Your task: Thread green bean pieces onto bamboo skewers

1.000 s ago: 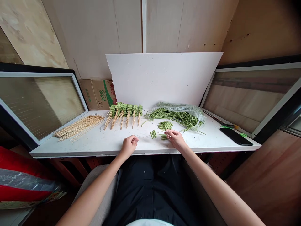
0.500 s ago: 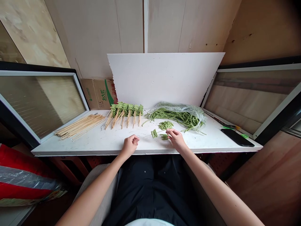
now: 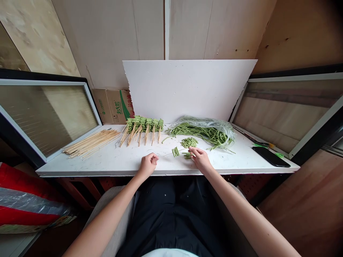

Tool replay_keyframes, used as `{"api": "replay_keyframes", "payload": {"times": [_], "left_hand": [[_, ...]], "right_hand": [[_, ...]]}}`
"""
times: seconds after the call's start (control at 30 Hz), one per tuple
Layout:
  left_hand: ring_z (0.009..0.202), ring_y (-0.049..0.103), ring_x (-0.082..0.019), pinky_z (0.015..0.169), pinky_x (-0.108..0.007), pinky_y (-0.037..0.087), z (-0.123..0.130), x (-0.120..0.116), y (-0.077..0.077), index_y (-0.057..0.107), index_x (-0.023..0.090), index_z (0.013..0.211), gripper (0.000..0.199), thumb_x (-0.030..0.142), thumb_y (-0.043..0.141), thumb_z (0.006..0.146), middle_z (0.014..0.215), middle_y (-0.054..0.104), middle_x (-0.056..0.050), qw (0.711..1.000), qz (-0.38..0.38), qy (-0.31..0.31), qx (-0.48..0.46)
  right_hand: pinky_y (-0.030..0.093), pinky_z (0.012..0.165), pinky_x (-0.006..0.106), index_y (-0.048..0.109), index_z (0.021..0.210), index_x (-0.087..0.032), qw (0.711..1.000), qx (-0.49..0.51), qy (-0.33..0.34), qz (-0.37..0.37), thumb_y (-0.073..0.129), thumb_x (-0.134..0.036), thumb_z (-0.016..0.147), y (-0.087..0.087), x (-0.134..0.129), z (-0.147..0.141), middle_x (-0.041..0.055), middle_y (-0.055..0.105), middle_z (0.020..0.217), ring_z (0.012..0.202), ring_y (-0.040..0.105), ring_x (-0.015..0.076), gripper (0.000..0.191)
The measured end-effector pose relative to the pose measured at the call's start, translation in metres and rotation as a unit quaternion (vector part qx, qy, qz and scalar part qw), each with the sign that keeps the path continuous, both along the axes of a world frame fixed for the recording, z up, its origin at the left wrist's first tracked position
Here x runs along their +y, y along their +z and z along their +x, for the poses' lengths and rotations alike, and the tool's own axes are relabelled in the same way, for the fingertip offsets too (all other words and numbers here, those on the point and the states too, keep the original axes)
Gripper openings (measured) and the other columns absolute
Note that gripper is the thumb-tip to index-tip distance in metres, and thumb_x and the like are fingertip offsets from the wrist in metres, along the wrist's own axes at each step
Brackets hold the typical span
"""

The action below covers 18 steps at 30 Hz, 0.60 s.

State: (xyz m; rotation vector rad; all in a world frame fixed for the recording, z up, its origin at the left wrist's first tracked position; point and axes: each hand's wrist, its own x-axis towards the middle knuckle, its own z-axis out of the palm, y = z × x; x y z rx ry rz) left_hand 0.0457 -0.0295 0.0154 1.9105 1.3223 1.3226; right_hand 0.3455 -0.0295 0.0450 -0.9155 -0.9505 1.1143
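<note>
A thin bamboo skewer (image 3: 168,154) spans the gap between my hands above the table, with several short green bean pieces (image 3: 175,152) threaded on it side by side. My left hand (image 3: 148,164) is closed around the skewer's left end. At the other end, the fingertips of my right hand (image 3: 199,158) pinch together by the skewer's tip; whether a bean piece is in them too I cannot tell. Under and beside the right fingers lies a small bundle of cut bean pieces (image 3: 187,155), partly hidden. Just behind it is a heap of short bean bits (image 3: 189,142).
Loaded bean skewers (image 3: 144,125) are stacked at the back, sticks forward. Bare skewers (image 3: 92,142) lie at left. Long beans (image 3: 200,130) spill from a clear plastic bag (image 3: 211,122). A black phone (image 3: 270,156) rests at right on the white table (image 3: 107,167).
Very little differs: the view has shifted slightly. Both hands keep their places at the skewer, and the bean pieces on it look the same.
</note>
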Motion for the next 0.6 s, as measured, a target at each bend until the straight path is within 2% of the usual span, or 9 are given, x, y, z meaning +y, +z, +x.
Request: {"api": "replay_keyframes", "payload": {"times": [0.33,0.6], "left_hand": [[0.056,0.056,-0.015,0.059,-0.026,0.043,-0.0009,0.0005,-0.0001,0.066,0.020,0.076,0.019,0.025,0.056,0.091,0.061,0.062,0.000,1.000,-0.002,0.000,0.003],[0.055,0.056,-0.016,0.058,-0.026,0.042,-0.0015,0.0004,-0.0007,0.066,0.021,0.076,0.018,0.026,0.057,0.091,0.061,0.061,0.000,1.000,0.001,0.003,0.004]], "right_hand": [[0.043,0.058,0.030,0.081,0.079,-0.021,1.000,-0.023,-0.003,0.010,0.096,-0.056,0.062,-0.0019,-0.0006,0.0006,0.0039,0.073,0.083,0.060,0.050,0.0116,0.042],[0.040,0.057,0.031,0.079,0.075,-0.021,0.998,-0.051,-0.013,0.027,0.094,-0.061,0.064,-0.0039,-0.0006,-0.0004,0.0047,0.072,0.081,0.060,0.049,0.0128,0.044]]}}
